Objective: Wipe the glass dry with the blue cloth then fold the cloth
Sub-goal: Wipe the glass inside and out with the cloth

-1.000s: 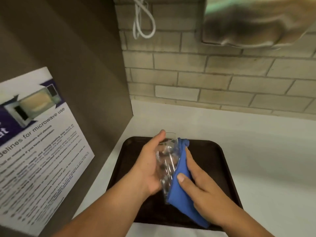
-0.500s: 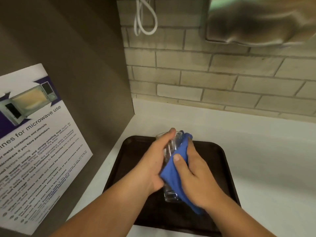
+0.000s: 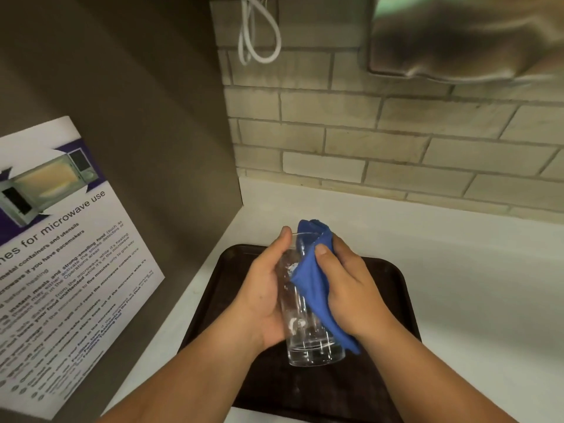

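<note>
Tight on the left, open on the right.

Both hands are bunched over the dark tray [image 3: 393, 279]: the left hand [image 3: 262, 294] wraps the glass [image 3: 300, 331] and the right hand [image 3: 351, 288] presses the blue cloth [image 3: 314, 288] against it, so the middle of the tray is taken up. Close on the left a brown side panel [image 3: 146, 132] with a microwave notice [image 3: 61, 254] walls that side off, leaving only a narrow strip of white counter [image 3: 473, 285] beside the tray. The tiled wall [image 3: 366, 138] closes the back, with a white cord [image 3: 256, 35] and a metal fixture [image 3: 457, 41] hanging above. To the right, the counter lies bare and wide.
</note>
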`<state>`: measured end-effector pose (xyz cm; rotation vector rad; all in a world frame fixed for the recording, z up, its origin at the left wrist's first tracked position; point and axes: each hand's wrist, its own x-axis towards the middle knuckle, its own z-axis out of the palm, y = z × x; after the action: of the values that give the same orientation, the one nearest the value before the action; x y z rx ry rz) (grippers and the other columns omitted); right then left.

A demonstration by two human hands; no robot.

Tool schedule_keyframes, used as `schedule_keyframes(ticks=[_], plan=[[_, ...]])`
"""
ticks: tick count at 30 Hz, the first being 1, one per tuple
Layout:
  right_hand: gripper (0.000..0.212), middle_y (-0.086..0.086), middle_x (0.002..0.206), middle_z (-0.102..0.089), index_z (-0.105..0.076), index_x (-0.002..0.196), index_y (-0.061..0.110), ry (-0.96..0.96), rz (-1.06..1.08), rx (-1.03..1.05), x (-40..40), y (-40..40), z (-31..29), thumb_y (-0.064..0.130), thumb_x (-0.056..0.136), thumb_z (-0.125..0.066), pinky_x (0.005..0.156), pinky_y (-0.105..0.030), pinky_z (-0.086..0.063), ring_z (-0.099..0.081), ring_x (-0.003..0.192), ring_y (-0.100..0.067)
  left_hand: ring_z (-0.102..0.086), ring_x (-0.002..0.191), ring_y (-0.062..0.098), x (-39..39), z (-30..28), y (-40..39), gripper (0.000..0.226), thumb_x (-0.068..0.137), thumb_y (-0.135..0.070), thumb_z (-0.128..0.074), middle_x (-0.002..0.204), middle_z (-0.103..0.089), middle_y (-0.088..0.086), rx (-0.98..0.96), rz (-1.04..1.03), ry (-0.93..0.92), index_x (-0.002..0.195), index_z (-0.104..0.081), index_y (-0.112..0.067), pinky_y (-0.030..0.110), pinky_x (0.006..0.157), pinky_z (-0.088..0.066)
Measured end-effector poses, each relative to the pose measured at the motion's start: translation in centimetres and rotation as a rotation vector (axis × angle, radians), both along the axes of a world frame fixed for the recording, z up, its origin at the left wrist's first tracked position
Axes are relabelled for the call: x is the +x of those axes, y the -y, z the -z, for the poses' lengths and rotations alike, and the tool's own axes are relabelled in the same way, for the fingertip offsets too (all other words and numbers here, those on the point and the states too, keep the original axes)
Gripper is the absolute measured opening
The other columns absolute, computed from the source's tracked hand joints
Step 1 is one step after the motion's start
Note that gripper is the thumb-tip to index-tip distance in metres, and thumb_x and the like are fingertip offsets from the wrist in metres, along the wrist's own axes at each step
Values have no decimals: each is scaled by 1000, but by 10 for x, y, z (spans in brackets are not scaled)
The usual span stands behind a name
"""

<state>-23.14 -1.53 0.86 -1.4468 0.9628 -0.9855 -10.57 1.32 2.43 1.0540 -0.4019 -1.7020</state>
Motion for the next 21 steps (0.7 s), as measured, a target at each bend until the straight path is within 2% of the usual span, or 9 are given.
schedule_keyframes(ticks=[2,5,6,10,13,15,17,19,21], plan=[[48,4,139,-67,-47,150,26,30,-79,58,-6,-5,5,33,102,-44,116,-39,-43,-63,128,-11,-76,85,31,5,1,4,66,87,-66,-61,94,-79,16,27,-2,-2,102,-84,-6,42,86,-57],[48,33,128,-65,-34,148,45,-80,-219,56,-12,-30,12,23,106,-43,104,-15,-47,-61,122,7,-77,86,32,15,4,12,81,86,-73,-61,104,-80,19,67,-50,42,115,-78,0,41,83,-59],[50,34,127,-64,-30,148,47,-142,-210,14,-10,-37,12,24,106,-43,102,-12,-47,-60,121,10,-77,87,32,16,4,13,84,85,-75,-62,108,-80,20,73,-42,63,118,-77,0,40,82,-59],[43,6,115,-71,-45,144,26,-263,19,-198,2,-24,6,35,102,-48,94,-28,-59,-71,104,-4,-79,85,27,5,6,7,67,83,-67,-66,96,-82,16,55,6,131,111,-83,-8,38,81,-61],[28,1,107,-77,-61,126,25,-154,69,-86,4,-1,1,34,104,-46,93,-28,-57,-74,102,-9,-77,100,33,5,2,8,71,77,-65,-72,109,-81,17,24,2,100,117,-81,-8,43,93,-59],[30,-1,112,-78,-66,122,25,-39,8,30,-1,-1,2,28,107,-41,99,-30,-52,-73,110,-14,-76,89,32,10,-3,12,69,82,-67,-70,98,-80,16,27,-15,50,108,-83,-4,42,89,-58],[37,5,127,-73,-55,142,27,-47,-125,47,-8,-14,6,24,107,-41,108,-30,-48,-67,121,-10,-77,80,31,18,-4,16,72,84,-69,-68,94,-80,17,54,-39,22,107,-80,-2,41,82,-59],[51,22,138,-61,-33,151,41,-158,-215,-28,-10,-31,6,23,105,-45,111,-18,-43,-57,129,4,-79,83,32,21,-3,18,79,82,-71,-70,98,-81,19,66,-33,44,118,-76,-1,41,81,-60],[53,25,134,-59,-29,152,40,-276,-162,-182,-5,-32,4,27,103,-47,106,-12,-45,-57,124,8,-80,80,29,18,-2,17,69,86,-69,-67,91,-83,16,67,-13,94,103,-84,-4,40,81,-61]])
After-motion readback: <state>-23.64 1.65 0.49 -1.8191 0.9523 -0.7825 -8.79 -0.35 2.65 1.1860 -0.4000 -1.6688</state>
